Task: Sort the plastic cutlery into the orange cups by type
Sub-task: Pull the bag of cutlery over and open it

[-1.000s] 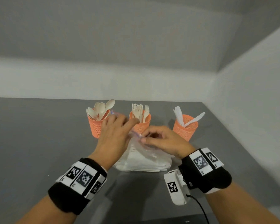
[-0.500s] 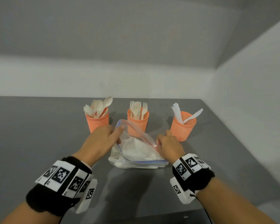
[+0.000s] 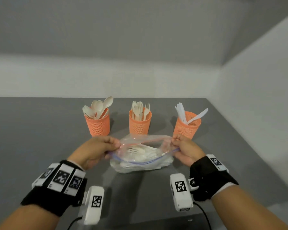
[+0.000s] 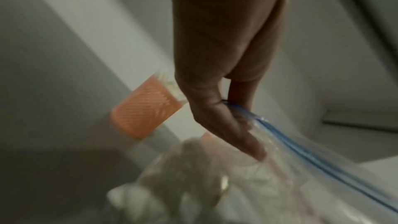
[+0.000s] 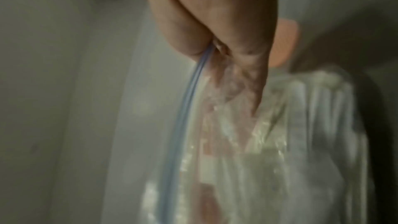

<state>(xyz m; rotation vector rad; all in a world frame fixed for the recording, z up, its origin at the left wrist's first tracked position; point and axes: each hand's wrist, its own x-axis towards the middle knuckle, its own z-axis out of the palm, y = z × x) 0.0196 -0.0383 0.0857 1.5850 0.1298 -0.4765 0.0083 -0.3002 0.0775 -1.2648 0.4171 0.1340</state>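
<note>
A clear zip bag (image 3: 140, 161) of white plastic cutlery lies on the grey table (image 3: 32, 138), its mouth pulled wide. My left hand (image 3: 96, 150) pinches the bag's left corner (image 4: 241, 115). My right hand (image 3: 185, 149) pinches the right corner (image 5: 206, 57). A fork (image 3: 135, 149) shows inside the mouth. Behind the bag stand three orange mesh cups: the left cup (image 3: 97, 125) holds spoons, the middle cup (image 3: 140, 122) holds forks, the right cup (image 3: 186, 126) holds white knives.
Grey walls close the table at the back and on the right (image 3: 256, 105). Bare tabletop stretches to the left of the cups. A cable (image 3: 204, 216) trails from my right wrist camera near the front edge.
Both hands moved apart to the bag's two corners and pulled its mouth open wide. The bag's rim, earlier raised near the middle cup, now spans between my hands.
</note>
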